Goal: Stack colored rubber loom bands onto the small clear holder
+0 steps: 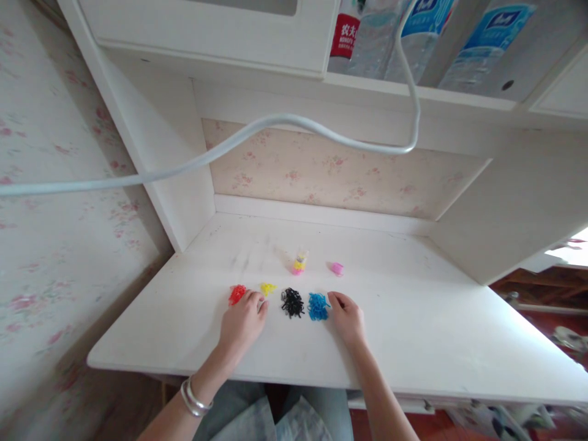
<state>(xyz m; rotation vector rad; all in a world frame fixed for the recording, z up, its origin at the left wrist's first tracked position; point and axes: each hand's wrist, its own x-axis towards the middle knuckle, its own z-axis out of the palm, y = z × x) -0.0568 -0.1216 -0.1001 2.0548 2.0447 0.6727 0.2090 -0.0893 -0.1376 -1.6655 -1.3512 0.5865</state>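
Small piles of bands lie in a row on the white desk: red (237,294), yellow (267,288), black (293,303) and blue (318,306). My left hand (244,315) is beside the red pile, just below the yellow one, its fingers bent together over something I cannot make out. At the right edge of the blue pile is my right hand (348,316), fingers pinched; what they hold, if anything, is too small to tell. Behind the piles stands a small clear container (299,261) with yellow and pink contents. A pink item (337,269) lies to its right.
The white desk (413,331) has a raised back edge and side panels. A white cable (285,120) hangs across the upper view. Water bottles (487,46) stand on the shelf above at the right. Flowered wallpaper covers the wall at the left.
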